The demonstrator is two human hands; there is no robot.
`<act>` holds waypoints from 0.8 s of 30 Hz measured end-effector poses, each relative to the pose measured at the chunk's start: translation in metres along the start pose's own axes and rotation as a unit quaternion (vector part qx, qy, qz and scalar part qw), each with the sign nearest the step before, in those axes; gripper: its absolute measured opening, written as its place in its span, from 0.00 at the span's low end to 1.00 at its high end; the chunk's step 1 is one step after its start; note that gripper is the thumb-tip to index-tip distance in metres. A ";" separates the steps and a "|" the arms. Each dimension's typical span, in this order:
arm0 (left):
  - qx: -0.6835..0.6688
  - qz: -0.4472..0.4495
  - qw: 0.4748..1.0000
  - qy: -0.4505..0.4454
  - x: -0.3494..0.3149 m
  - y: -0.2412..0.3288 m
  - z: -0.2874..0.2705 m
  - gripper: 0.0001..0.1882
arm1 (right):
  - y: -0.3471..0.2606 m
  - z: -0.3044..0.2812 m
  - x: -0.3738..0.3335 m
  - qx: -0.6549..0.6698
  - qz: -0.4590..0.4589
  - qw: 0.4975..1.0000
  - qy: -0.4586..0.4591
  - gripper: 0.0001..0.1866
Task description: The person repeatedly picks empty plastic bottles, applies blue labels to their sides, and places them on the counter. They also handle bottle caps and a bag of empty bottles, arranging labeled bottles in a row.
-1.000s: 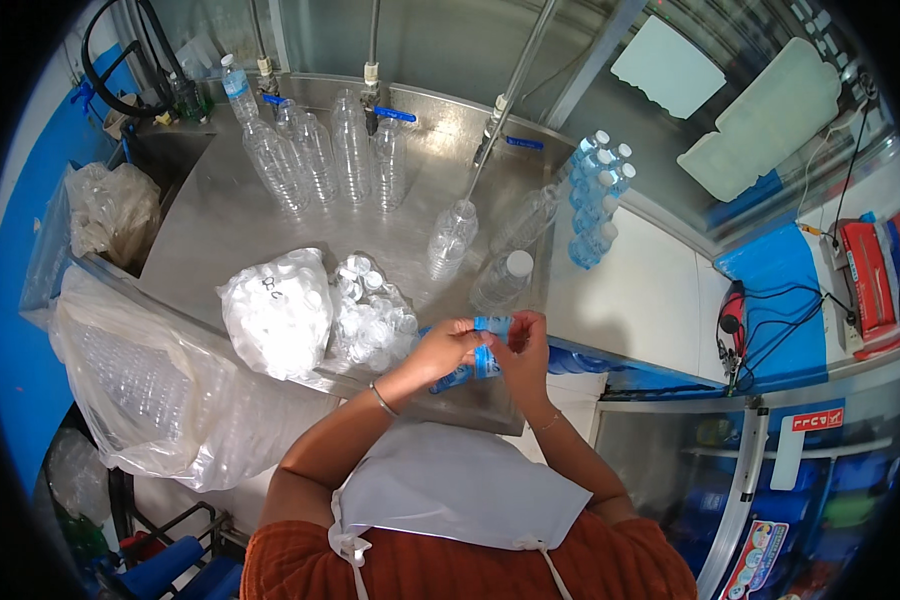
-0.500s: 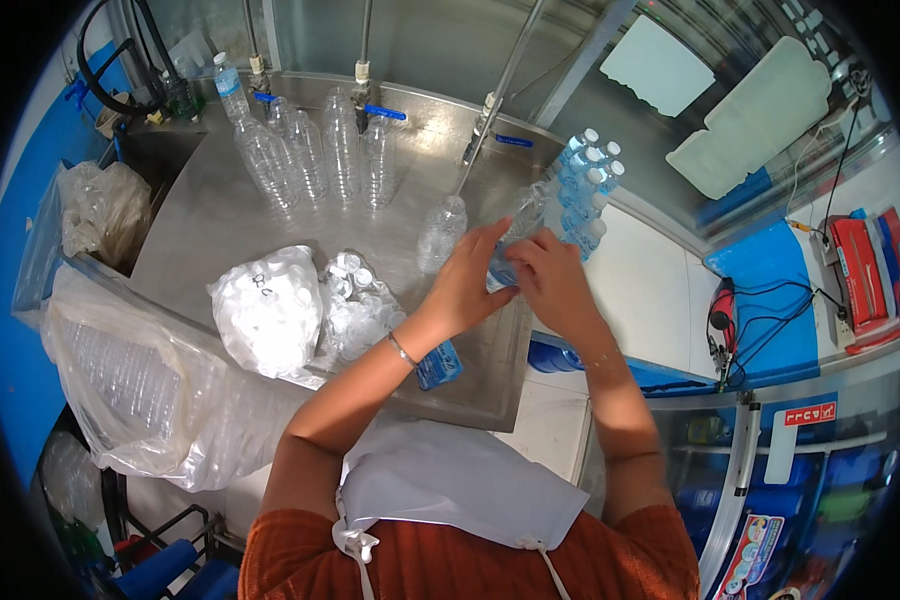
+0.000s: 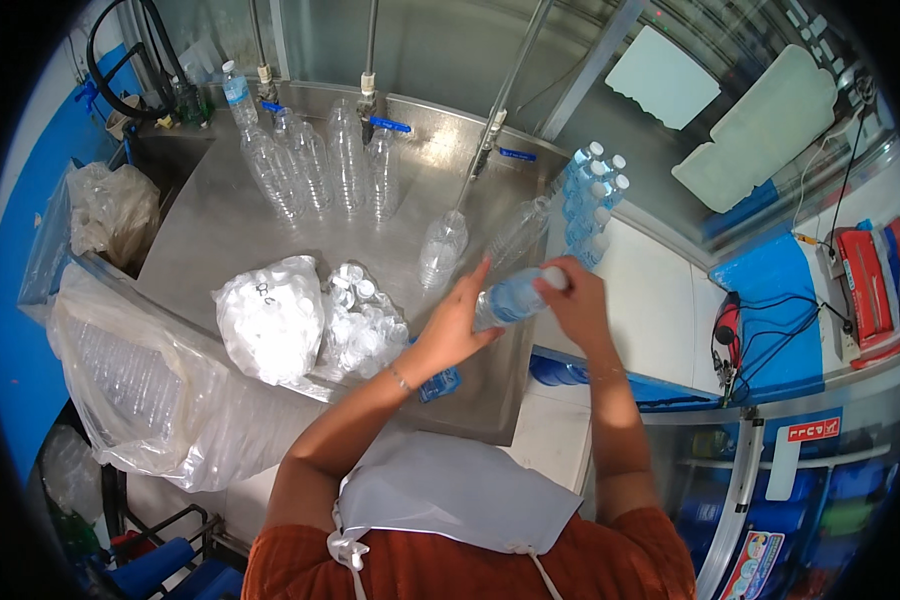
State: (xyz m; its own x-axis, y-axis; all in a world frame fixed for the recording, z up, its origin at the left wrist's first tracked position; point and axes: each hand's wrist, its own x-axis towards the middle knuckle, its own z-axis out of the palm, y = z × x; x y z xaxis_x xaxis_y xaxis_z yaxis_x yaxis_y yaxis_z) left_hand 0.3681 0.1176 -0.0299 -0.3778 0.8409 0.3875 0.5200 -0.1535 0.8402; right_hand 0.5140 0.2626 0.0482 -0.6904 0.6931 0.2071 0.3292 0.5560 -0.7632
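Clear water bottle (image 3: 515, 297) gripped between both hands.

From where I watch, this looks like a small water-bottling workshop. A stainless steel table (image 3: 230, 230) with raised walls carries rows of clear plastic bottles (image 3: 315, 165) standing under taps (image 3: 370, 85) fed by pipes from above. Bags of white caps (image 3: 270, 320) lie on the steel, a big sack of empty bottles (image 3: 120, 380) hangs at its edge, and capped, filled bottles (image 3: 590, 195) are stacked on a white counter (image 3: 660, 320) beside it.
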 end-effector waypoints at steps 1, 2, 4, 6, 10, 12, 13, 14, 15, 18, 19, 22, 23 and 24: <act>0.023 0.006 1.000 0.004 -0.007 0.005 -0.007 0.44 | 0.007 -0.017 0.000 0.014 0.008 0.999 0.028 0.12; 0.044 0.021 0.999 0.014 -0.013 0.010 -0.016 0.42 | 0.015 -0.036 0.001 0.038 0.045 0.997 0.051 0.12; 0.020 -0.024 0.999 -0.040 -0.026 0.014 -0.041 0.32 | 0.030 -0.077 0.008 0.061 0.085 0.993 0.048 0.14; 0.005 -0.074 0.995 -0.061 -0.036 0.017 -0.061 0.24 | 0.048 -0.100 0.021 -0.079 0.102 0.989 0.071 0.15; 0.009 -0.147 0.989 -0.031 -0.047 0.021 -0.080 0.17 | 0.101 -0.103 0.065 -0.308 0.058 0.937 0.152 0.19; 0.022 -0.159 0.986 -0.034 -0.047 0.024 -0.083 0.17 | 0.135 -0.103 0.094 -0.311 0.050 0.933 0.176 0.20; 0.022 -0.150 0.988 -0.036 -0.047 0.026 -0.083 0.17 | 0.154 -0.103 0.109 -0.313 0.050 0.930 0.187 0.21; 0.021 -0.142 0.989 -0.037 -0.047 0.027 -0.083 0.16 | 0.172 -0.103 0.124 -0.288 0.038 0.936 0.197 0.21; 0.024 -0.143 0.989 -0.042 -0.047 0.029 -0.083 0.16 | 0.190 -0.102 0.138 -0.263 0.031 0.942 0.205 0.22; 0.050 -0.141 0.988 -0.026 -0.050 0.030 -0.092 0.17 | 0.231 -0.103 0.171 -0.280 0.008 0.936 0.213 0.22; 0.060 -0.150 0.987 -0.004 -0.053 0.030 -0.099 0.16 | 0.236 -0.099 0.179 -0.291 0.040 0.935 0.200 0.23; 0.102 -0.183 0.975 0.072 -0.065 0.023 -0.127 0.15 | 0.225 -0.108 0.184 -0.135 0.159 0.968 0.137 0.24; 0.119 -0.167 0.972 0.113 -0.068 0.017 -0.139 0.15 | 0.213 -0.111 0.180 -0.099 0.227 0.962 0.116 0.26; 0.137 -0.158 0.966 0.150 -0.072 0.012 -0.150 0.14 | 0.199 -0.108 0.173 -0.222 0.111 0.954 0.170 0.23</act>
State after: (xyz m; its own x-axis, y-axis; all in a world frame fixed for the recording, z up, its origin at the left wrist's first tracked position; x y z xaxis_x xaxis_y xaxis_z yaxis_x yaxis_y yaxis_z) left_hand 0.2861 -0.0225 0.0093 -0.7340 0.6292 0.2556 0.5108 0.2636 0.8183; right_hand 0.5300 0.5425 -0.0014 -0.3487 0.8826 0.3152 0.7353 0.4662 -0.4919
